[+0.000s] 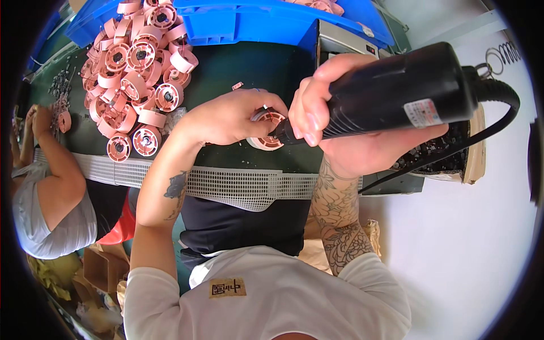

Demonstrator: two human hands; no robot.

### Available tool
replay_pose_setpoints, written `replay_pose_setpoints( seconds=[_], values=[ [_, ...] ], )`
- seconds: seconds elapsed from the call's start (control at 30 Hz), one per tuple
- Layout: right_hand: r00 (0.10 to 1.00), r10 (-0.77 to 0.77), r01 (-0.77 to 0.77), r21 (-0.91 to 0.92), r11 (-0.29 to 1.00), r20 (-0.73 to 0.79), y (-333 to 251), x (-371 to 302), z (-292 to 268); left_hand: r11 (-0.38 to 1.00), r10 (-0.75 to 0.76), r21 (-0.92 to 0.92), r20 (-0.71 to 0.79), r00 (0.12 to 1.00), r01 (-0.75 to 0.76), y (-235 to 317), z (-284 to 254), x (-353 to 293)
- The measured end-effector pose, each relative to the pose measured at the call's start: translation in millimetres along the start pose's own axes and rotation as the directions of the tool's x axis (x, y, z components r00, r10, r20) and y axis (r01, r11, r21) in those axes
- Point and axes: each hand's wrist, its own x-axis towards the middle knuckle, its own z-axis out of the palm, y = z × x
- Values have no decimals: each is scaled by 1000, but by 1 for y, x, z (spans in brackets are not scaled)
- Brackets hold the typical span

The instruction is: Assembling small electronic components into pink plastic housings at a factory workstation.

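Observation:
My right hand [362, 153] is wrapped round a thick black electric screwdriver [391, 85], held tilted with its cable end up to the right. Its narrow tip end meets a pink round plastic housing [263, 140] with a slotted face, on the dark green bench top. My left hand [235, 116] curls over the housing's far left side and holds it, its fingertips partly hidden. A tiny pink piece [237, 86] lies just beyond this hand. To the left, a large heap of similar pink housings [136, 88] covers the bench.
Blue plastic bins [226, 25] line the back, with a metal box [347, 39] beside them. At right stands a cardboard box [475, 150] of small dark parts, crossed by the screwdriver's black cable [510, 107]. A white perforated strip [226, 184] edges the bench. A co-worker [56, 181] sits at left.

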Motion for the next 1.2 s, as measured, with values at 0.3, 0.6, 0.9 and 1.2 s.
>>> replay_pose_setpoints(
  seconds=[0.3,0.6,0.9,1.2],
  values=[
    [982,124,-118,55,992,-145,-5,-2,15,998,-27,-56,16,1000,28,-2,2,-1],
    [995,82,-79,56,995,-54,0,-1,7,999,-29,-18,28,999,29,-1,-1,2],
    [997,-65,64,-21,998,-37,-28,-6,-9,943,307,209,-246,919,-259,4,-9,-1],
    [987,102,-56,325,944,-127,-24,-34,-45,987,113,-10,-661,742,-159,19,-47,-26]
  ],
)
